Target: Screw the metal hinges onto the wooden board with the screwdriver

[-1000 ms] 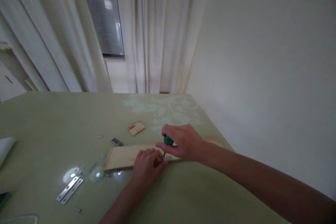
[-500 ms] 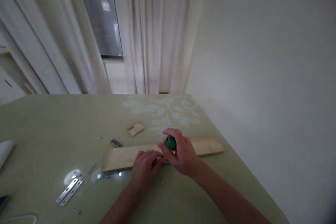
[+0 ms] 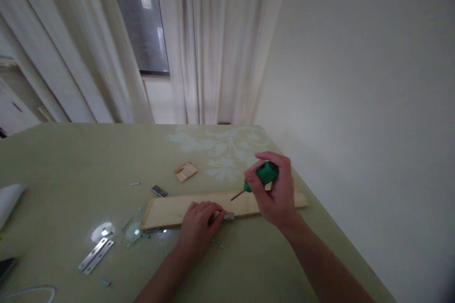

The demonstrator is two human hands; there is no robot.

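Note:
A long pale wooden board [image 3: 170, 210] lies across the green table [image 3: 71, 161]. My left hand [image 3: 199, 227] rests on its near edge, fingers curled and pressed against a small metal hinge [image 3: 228, 216] on the board. My right hand [image 3: 275, 189] is raised above the board's right part, wrapped round a green-handled screwdriver [image 3: 261, 176]. The screwdriver's tip points down and left, clear of the wood.
Loose screws [image 3: 134, 183] lie scattered left of the board. A flat metal hinge [image 3: 95, 255] lies at the near left, a dark small part [image 3: 159, 191] and a little wooden block [image 3: 186, 172] behind the board. The table's right edge runs close to the board's right end; curtains hang behind.
My right hand has lifted the screwdriver off the hinge and swung it up and to the right. My left hand has stayed on the board.

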